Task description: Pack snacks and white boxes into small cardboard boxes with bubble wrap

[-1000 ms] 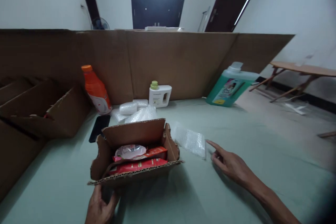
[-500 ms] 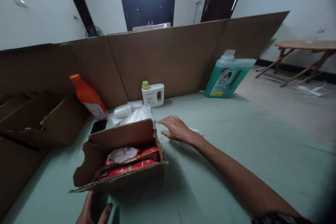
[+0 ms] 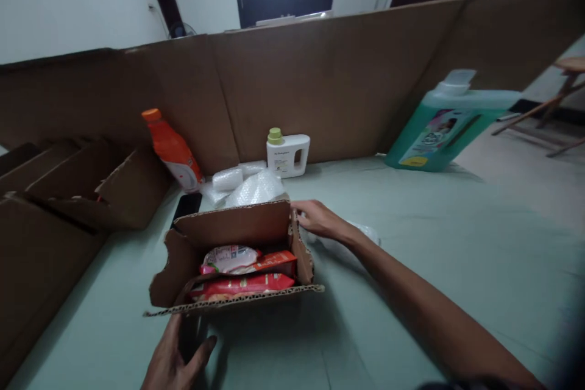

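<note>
The left hand (image 3: 176, 356) gripped the near wall of the open cardboard box (image 3: 237, 256), thumb spread against its front, steadying it on the pale green table (image 3: 411, 244). The right hand (image 3: 320, 219) lay palm down just beside the box's right wall, fingers curled loosely over a sheet of bubble wrap (image 3: 361, 233) (mostly hidden under the wrist); whether it had pinched the sheet or only rested on it could not be told. Inside the box lay red snack packets (image 3: 242, 285) with a paler pouch (image 3: 228, 258) on top. Beyond the box sat more rolled bubble wrap (image 3: 256, 189), a black phone (image 3: 186, 206), an orange bottle (image 3: 172, 151), a small white bottle (image 3: 287, 155) and, far right, a leaning green jug (image 3: 445, 128). To gather the thin film well, the fingertips would probably need to bunch it before lifting, since flat plastic slips, with the box kept braced.
</note>
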A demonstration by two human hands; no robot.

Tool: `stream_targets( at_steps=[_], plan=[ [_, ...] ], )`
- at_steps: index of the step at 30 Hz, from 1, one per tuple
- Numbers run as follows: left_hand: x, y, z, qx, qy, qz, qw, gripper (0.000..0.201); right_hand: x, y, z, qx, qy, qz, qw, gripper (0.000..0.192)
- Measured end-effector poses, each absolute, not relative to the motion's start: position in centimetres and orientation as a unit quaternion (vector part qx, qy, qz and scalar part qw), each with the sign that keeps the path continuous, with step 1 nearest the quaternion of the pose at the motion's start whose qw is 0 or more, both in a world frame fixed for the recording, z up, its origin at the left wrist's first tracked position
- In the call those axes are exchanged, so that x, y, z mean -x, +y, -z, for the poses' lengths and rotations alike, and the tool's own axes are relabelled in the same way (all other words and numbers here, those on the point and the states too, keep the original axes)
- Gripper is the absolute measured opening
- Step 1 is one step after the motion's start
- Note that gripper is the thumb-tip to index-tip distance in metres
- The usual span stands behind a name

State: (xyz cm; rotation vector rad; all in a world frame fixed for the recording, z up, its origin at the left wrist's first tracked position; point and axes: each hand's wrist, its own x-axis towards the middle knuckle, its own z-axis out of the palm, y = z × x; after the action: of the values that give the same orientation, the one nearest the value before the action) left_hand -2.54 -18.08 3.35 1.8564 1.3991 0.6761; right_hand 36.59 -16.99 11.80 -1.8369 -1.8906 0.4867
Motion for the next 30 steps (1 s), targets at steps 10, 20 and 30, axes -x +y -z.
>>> stream_targets(
  at_steps=[10,20,30],
  plan=[
    [-0.9,-14.4,-5.2,-0.726,0.496,-0.278,0.387,0.050,-29.6,-28.6,-8.4,0.686,-0.569,-0.279,0.359,0.045],
    [-5.8,-8.6,-5.7,-0.732,0.441,-0.313,0.415,0.056,-32.6,-23.5,-8.0,0.707,-0.542,-0.216,0.399,0.038],
    [-5.9,-11.3,-5.7,-0.687,0.441,-0.360,0.453,0.063,-31.8,-23.1,-6.9,0.714,-0.544,-0.202,0.392,0.047]
  ],
)
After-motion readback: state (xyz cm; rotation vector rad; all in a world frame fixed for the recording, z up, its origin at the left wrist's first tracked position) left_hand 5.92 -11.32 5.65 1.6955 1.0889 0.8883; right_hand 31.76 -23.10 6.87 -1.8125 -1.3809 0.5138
